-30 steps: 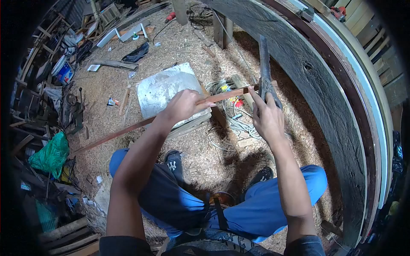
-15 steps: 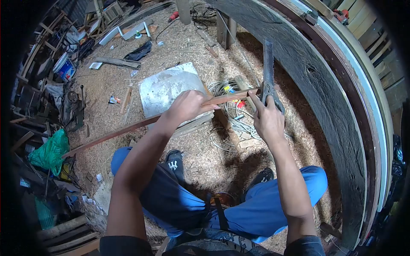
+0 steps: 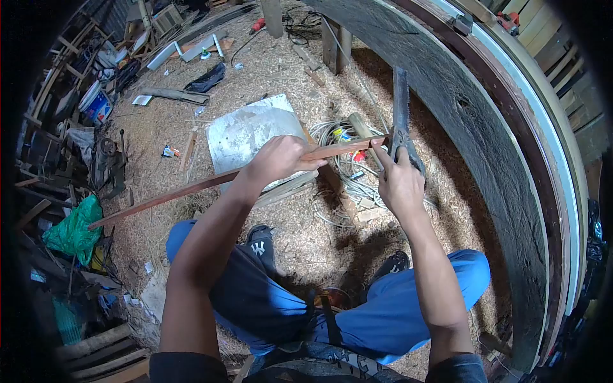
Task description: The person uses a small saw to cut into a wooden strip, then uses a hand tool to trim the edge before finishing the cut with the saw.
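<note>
My left hand [image 3: 281,158] is closed around a long, thin reddish wooden strip [image 3: 172,193], which slants from the lower left up to the right. My right hand [image 3: 403,182] grips the dark handle of a handsaw [image 3: 400,105], its blade pointing away from me. The index finger of that hand reaches out to the strip's right end, close beside the saw. Under the strip, on the ground, lie a worn whitish metal sheet [image 3: 252,131] and a coil of pale cable [image 3: 364,185].
A large dark timber beam [image 3: 485,147] curves along my right side. Wood shavings [image 3: 268,73] cover the ground. To the left are a green plastic bag [image 3: 76,226], a white-and-blue bucket [image 3: 96,103] and piled scrap. A short wooden post [image 3: 332,48] stands ahead.
The saw blade has dropped slightly towards me. The strip has shifted a little, its far left end now slightly further left. Both hands keep their grip.
</note>
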Tool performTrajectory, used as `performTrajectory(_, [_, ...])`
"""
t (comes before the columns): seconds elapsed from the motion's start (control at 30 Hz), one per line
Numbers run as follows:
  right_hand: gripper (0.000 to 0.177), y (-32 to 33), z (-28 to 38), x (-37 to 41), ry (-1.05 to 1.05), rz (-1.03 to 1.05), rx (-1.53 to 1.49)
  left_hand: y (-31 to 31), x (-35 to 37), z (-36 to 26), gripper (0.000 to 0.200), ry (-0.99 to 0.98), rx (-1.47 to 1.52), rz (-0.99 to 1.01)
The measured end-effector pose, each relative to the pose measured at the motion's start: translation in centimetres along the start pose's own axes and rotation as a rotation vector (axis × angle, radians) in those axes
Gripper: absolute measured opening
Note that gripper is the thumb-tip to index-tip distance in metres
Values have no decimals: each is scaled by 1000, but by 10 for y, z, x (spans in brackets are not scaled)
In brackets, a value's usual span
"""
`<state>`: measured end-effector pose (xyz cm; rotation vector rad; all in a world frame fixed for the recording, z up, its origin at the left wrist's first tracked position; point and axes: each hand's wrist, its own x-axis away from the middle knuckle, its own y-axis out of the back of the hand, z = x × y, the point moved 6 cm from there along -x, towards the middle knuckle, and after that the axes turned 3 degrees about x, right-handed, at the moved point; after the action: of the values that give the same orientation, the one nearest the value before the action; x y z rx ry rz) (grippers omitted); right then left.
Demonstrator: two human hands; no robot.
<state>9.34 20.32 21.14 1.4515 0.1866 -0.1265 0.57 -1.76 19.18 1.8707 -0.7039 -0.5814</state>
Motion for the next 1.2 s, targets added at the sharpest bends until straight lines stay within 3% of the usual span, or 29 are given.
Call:
performTrajectory(0.37, [62, 1, -4, 0, 1, -20, 3, -7, -1, 0, 39, -65, -21, -22])
performTrajectory(0.57, [61, 0, -3, 1, 5, -24, 14, -4, 0, 1, 47, -58, -19, 12])
performTrajectory(0.63, [61, 0, -3, 1, 1, -12, 19, -3, 0, 1, 45, -138, -33, -104])
performTrajectory(0.77, [62, -2, -4, 2, 6, -22, 24, -3, 1, 1, 47, -138, -65, -121])
performTrajectory(0.83, [62, -2, -4, 2, 6, -25, 14, -3, -1, 0, 52, -62, -60, -8])
performTrajectory(1.2, [57, 9, 1, 7, 33, -87, -5, -16, -6, 19, 53, -7, 138, 130])
